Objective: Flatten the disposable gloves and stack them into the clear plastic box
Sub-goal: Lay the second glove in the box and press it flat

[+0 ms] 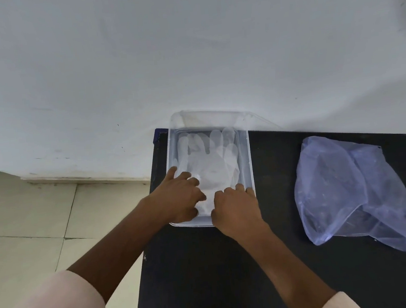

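A clear plastic box (245, 154) stands at the far left corner of a black table, against the white wall. Flat translucent white disposable gloves (212, 162) lie stacked inside it, fingers pointing toward the wall. My left hand (178, 196) rests palm down on the cuff end of the top glove at the box's near left. My right hand (234, 208) presses on the cuff end at the near right, over the box's front rim. Both hands' fingers lie on the glove; the cuff is partly hidden under them.
The box's clear lid (208, 117) leans against the wall behind the box. A crumpled bluish translucent plastic bag (344, 190) lies on the black table (232, 262) to the right. Left of the table edge is tiled floor (29, 220).
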